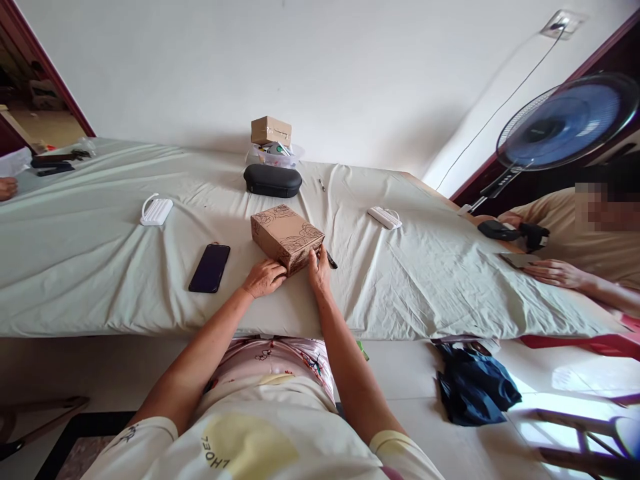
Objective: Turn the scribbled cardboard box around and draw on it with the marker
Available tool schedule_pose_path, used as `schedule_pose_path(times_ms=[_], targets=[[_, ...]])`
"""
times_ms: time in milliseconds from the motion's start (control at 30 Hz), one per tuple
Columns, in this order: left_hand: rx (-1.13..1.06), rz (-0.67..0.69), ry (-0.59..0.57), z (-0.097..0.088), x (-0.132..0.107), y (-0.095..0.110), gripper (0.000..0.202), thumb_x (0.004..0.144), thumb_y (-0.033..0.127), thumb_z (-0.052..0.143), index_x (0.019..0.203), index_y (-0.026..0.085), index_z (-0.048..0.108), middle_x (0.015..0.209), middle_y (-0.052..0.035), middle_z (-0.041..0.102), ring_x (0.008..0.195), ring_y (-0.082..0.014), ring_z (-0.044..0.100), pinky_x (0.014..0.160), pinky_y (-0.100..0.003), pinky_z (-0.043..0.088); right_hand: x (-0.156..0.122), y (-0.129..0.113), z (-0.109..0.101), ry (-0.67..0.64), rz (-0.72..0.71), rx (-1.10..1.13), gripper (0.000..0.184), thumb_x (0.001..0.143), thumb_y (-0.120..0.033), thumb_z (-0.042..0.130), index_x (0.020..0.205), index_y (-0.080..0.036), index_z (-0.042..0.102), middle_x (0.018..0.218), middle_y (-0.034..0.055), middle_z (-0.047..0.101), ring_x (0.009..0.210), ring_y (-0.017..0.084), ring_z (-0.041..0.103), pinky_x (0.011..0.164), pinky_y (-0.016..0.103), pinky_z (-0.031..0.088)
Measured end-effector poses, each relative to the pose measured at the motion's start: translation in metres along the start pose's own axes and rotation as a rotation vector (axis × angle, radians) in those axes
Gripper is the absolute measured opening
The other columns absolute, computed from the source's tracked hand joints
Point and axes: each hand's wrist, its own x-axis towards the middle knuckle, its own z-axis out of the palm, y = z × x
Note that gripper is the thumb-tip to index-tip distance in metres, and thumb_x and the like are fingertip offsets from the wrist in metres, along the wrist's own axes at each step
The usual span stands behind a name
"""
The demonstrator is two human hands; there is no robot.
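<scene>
A brown cardboard box (285, 230) printed with dark swirling lines rests on the cloth-covered table in front of me. My left hand (265, 279) curls its fingers against the lower edge at the box's near left. At the near right corner, my right hand (319, 270) presses its thumb and fingers on the box's side. A slim dark object (332, 261) sticks out just beyond my right fingers; whether that hand holds it or it lies on the cloth, I cannot tell. To the left of my left hand lies a dark-screened phone (210, 268).
Behind the box are a black zip case (273, 181) and a plastic tub (280, 158) under a small carton (271, 130). White power banks lie left (157, 211) and right (385, 217). A person's hand (555, 273) rests at the right, near a fan (565, 123); another hand (7, 189) shows far left.
</scene>
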Motion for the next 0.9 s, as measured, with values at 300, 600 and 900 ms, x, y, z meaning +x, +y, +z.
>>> schedule_pose_path(times_ms=[300,600,900], targets=[[-0.205,-0.277,0.455,0.016,-0.005,-0.018,0.026,0.101,0.026,0.049,0.116,0.021,0.070,0.105,-0.0102,0.076,0.101,-0.0242,0.072,0.096,-0.037,0.057,-0.007,-0.012,-0.002,0.186,-0.052,0.110,0.077,0.100,-0.068,0.044,0.164,-0.027,0.033,0.163,0.0179,0.042,0.143,0.032,0.054,0.108,0.054,0.053],[-0.491,-0.674,0.611,0.018,-0.010,-0.058,0.090,0.088,0.020,0.064,0.166,0.021,0.020,0.170,-0.0189,0.033,0.155,-0.0338,0.041,0.127,-0.053,0.038,-0.013,-0.026,0.000,0.084,-0.288,0.008,0.052,0.095,-0.063,0.062,0.133,-0.029,0.067,0.163,0.0123,0.043,0.142,0.030,0.053,0.118,0.057,0.048],[-0.325,-0.673,0.681,0.001,-0.012,-0.048,0.050,0.088,0.038,0.069,0.131,0.015,0.059,0.122,-0.0178,0.068,0.117,-0.0338,0.068,0.107,-0.050,0.055,-0.005,-0.013,0.003,0.123,-0.082,0.186,0.051,0.104,-0.055,0.044,0.137,-0.022,0.064,0.131,0.0118,0.071,0.121,0.023,0.067,0.111,0.047,0.053]])
